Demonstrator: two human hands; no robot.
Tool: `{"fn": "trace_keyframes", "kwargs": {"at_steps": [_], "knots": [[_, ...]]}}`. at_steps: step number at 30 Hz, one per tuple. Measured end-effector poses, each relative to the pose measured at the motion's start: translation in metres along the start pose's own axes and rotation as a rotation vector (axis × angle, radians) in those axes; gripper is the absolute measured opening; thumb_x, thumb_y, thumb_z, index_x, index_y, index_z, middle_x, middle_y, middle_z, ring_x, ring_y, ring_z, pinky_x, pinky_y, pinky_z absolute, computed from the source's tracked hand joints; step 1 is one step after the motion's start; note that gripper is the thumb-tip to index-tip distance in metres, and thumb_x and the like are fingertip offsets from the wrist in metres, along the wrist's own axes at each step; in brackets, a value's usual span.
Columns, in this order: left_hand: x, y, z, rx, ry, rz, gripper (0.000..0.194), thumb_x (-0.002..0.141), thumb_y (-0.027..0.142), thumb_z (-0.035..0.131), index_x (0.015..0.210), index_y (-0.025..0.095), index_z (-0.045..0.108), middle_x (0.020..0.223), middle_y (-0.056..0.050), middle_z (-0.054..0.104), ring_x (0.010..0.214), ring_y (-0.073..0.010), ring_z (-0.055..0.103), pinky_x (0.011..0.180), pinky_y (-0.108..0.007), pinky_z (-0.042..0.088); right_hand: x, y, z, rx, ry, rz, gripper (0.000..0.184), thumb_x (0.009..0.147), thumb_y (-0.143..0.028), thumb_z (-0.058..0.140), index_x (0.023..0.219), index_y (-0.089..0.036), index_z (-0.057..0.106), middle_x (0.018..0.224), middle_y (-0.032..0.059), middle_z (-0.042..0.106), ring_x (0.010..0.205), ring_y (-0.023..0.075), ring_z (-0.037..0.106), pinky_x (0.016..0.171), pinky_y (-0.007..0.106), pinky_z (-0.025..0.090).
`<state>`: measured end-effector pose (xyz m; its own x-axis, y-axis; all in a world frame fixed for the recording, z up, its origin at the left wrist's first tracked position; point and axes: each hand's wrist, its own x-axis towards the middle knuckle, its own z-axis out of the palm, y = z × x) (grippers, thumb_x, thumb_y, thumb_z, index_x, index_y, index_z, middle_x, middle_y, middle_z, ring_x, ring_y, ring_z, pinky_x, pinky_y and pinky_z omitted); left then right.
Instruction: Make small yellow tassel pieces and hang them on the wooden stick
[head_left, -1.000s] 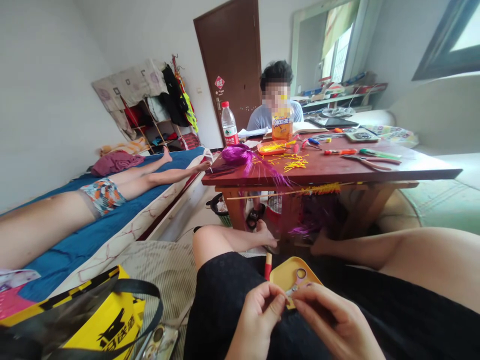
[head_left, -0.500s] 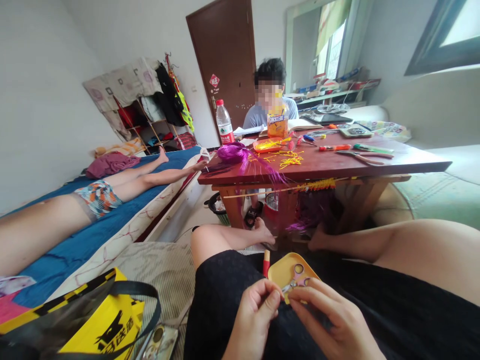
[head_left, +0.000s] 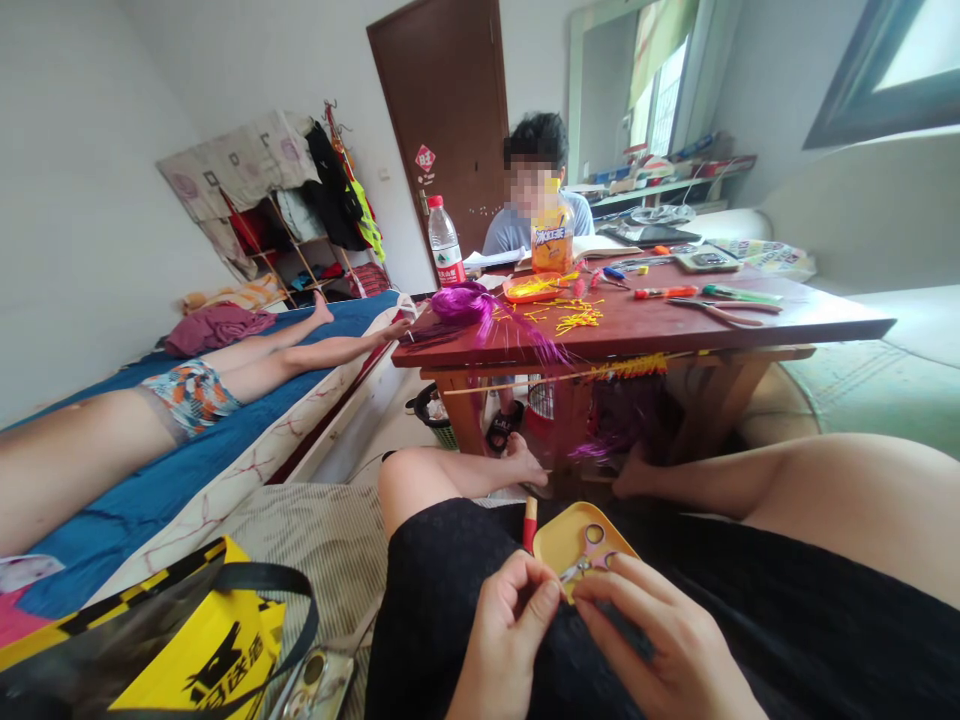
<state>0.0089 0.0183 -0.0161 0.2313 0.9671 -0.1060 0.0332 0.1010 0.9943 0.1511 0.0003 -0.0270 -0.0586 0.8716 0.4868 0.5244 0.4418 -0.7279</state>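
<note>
Above my lap, my left hand is closed, thumb and forefinger pinched on something too small to make out. Close to its fingertips, my right hand also holds its thumb and fingers together in a pinch; whatever lies between them is hidden. Just behind the fingertips a yellow tray rests on my black clothing, with small pink-handled scissors lying in it. A red and tan tube stands beside the tray's left edge.
A dark red table ahead bears purple strands, yellow pieces, pliers and two bottles. Behind it sits a person. Another person lies on the blue bed to the left. A yellow and black bag is near my left side.
Both hands stay pinched close together in nearly the same place. The view has shifted slightly, and the table and room appear a little further left.
</note>
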Motion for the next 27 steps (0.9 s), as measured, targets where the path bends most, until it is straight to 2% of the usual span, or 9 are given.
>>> {"fn": "trace_keyframes", "kwargs": {"at_steps": [7,15,21,27], "knots": [[-0.0015,0.0045,0.0017,0.084,0.014,0.024,0.032,0.076,0.046,0.055,0.066,0.016,0.05,0.065,0.001,0.043,0.062,-0.0125,0.038,0.06,-0.021,0.032,0.0,0.0002,0.0002,-0.016,-0.045,-0.001,0.02,0.085,-0.027,0.043,0.072,-0.021,0.058,0.067,0.0024,0.056,0.06,0.0144,0.056,0.057,0.024,0.046],[-0.001,0.0052,0.0006,0.14,0.024,0.054,0.03,0.077,0.043,0.054,0.065,0.016,0.051,0.066,0.001,0.043,0.062,-0.0129,0.039,0.06,-0.022,0.033,-0.0004,-0.0001,0.0001,-0.008,-0.035,0.005,0.02,0.085,-0.026,0.044,0.072,-0.021,0.058,0.068,0.0023,0.056,0.06,0.0145,0.057,0.057,0.024,0.047],[-0.0009,0.006,0.0016,0.172,0.027,0.062,0.031,0.078,0.044,0.053,0.064,0.016,0.05,0.066,0.0,0.043,0.062,-0.0133,0.04,0.059,-0.022,0.033,-0.0011,0.0016,0.0,-0.028,-0.087,0.011,0.019,0.085,-0.023,0.042,0.074,-0.021,0.057,0.07,0.0031,0.055,0.063,0.0153,0.056,0.06,0.025,0.047],[-0.0021,0.007,0.0024,0.28,0.056,0.142,0.028,0.08,0.039,0.052,0.064,0.017,0.053,0.067,-0.001,0.046,0.062,-0.014,0.042,0.057,-0.023,0.033,-0.0005,0.0015,-0.0006,-0.025,-0.084,0.025,0.018,0.084,-0.024,0.044,0.071,-0.021,0.057,0.07,0.003,0.056,0.061,0.0148,0.056,0.059,0.025,0.047]]}}
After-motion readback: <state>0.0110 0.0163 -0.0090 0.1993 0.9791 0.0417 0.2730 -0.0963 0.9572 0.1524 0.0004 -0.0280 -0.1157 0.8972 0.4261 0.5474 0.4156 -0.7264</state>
